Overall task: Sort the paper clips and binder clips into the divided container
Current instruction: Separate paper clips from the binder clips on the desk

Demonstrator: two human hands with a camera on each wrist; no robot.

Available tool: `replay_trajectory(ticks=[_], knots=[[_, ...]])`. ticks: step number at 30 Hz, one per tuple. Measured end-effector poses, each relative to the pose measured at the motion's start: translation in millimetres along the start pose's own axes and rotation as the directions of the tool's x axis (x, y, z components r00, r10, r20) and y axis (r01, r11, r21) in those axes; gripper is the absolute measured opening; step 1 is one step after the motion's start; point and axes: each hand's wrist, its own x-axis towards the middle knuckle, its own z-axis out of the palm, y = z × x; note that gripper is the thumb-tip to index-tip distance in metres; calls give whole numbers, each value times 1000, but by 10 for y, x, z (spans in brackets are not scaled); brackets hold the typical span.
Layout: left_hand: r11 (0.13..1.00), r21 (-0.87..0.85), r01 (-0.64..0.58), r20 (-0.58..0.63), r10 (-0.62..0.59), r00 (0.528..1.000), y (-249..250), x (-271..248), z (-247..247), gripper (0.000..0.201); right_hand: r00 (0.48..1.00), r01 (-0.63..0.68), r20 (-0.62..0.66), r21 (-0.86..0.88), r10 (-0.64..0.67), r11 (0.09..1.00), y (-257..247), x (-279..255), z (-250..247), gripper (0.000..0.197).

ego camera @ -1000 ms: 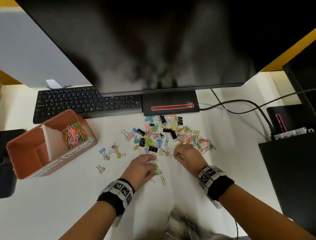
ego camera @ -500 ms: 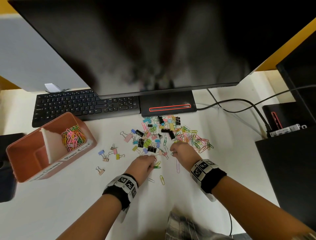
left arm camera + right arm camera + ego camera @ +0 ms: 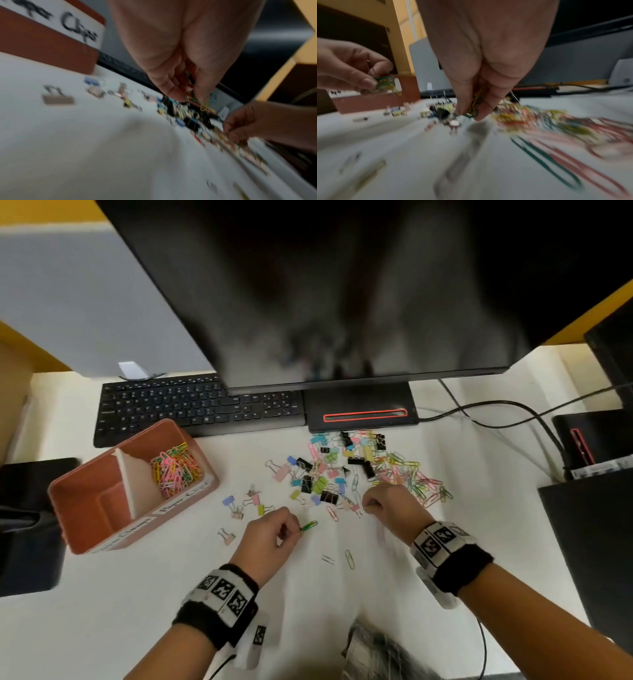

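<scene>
Both hands are gathering paper clips: the left hand (image 3: 270,534) is pinching a small green and yellow bunch (image 3: 309,525), the right hand (image 3: 387,503) is pinching another bunch (image 3: 473,108) just above the counter (image 3: 342,594). Beyond the fingers the mixed pile (image 3: 359,467) is lying; the divided container (image 3: 85,529) is sitting well left of the left hand. Next, probably, carrying both bunches to its paper-clip compartment (image 3: 174,467).

Overhead head view, close wrist views
</scene>
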Motion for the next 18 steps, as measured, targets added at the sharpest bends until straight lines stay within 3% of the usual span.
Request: replay_trajectory(ticks=[6,10,12,15,18], knots=[[996,-56,72,-295,-85,952,-95,-171,-1037,20,960,274,-87,88,-267,958,-1207,187,-127,10],[964,-112,241,-513,-264,817,-297,-50,-1632,15,911,407,-137,136,-390,903,-2230,640,-7,12],[937,-181,300,-539,-350,767,-445,54,-1799,15,915,399,-127,149,-383,905,-2658,890,106,15],[911,-118,396,-452,-405,795,-573,114,-1872,16,949,316,-59,195,-310,929,-3001,1138,302,30],[940,106,324,-478,-238,846,-553,61,-1889,15,953,303,-83,239,-292,922,-2962,1124,381,39]])
